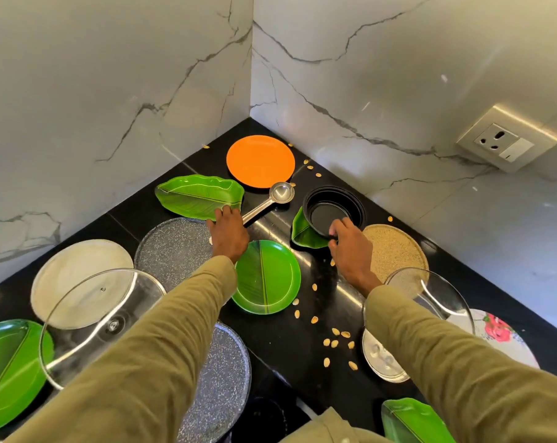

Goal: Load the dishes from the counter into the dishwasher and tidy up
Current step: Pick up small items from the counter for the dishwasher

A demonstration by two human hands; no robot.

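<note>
On the black counter (280, 340), tucked into the corner of two marble walls, dishes lay crowded almost edge to edge. The left hand (227, 233) reached over the near edge of the leaf-shaped green dish (200, 196), its fingers curled down where that rim met the handle of a steel ladle (272, 199); whether it gripped the dish or the handle could not be told. The ladle's bowl sat just beside the orange plate (260, 161) at the back. The right hand (347, 247) pinched the near rim of a stack of black bowls (333, 209), which rested partly on a small green leaf dish (304, 233). Between the two forearms lay a round green plate (267, 276), with a bare strip of counter to its right, strewn with pistachio shells (334, 342). A tan speckled plate (393, 247) touched the right wrist's outer side, overlapped by a glass lid (430, 289). On the left, a grey speckled plate (174, 247), a white plate (78, 266) and another glass lid (88, 314) filled the space to the counter's front.
</note>
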